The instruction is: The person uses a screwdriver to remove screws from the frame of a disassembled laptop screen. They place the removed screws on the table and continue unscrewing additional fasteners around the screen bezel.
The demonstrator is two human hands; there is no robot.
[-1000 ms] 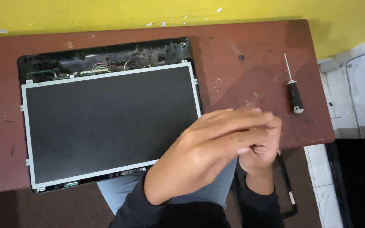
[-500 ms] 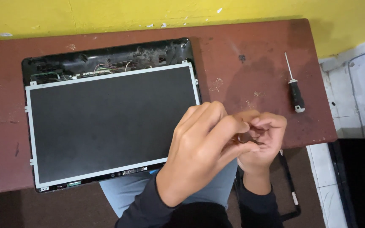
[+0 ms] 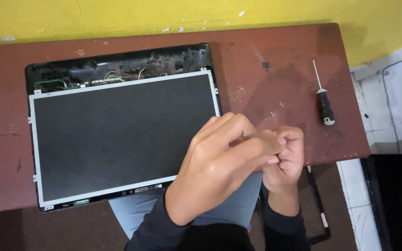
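Panel (image 3: 122, 139) at left lies flat on our red table (image 3: 275, 56), bare of its bezel, long axis running left to right and tilted slightly, dark face up, wiring exposed along its far edge. Just right of its near corner, our left hand (image 3: 219, 162) and right hand (image 3: 284, 158) meet above our lap, fingertips pinched together; whether anything small sits between them, we cannot tell. Our left hand is nearer the panel. Farther right, well apart, a screwdriver (image 3: 324, 102) lies with its shaft pointing away from us.
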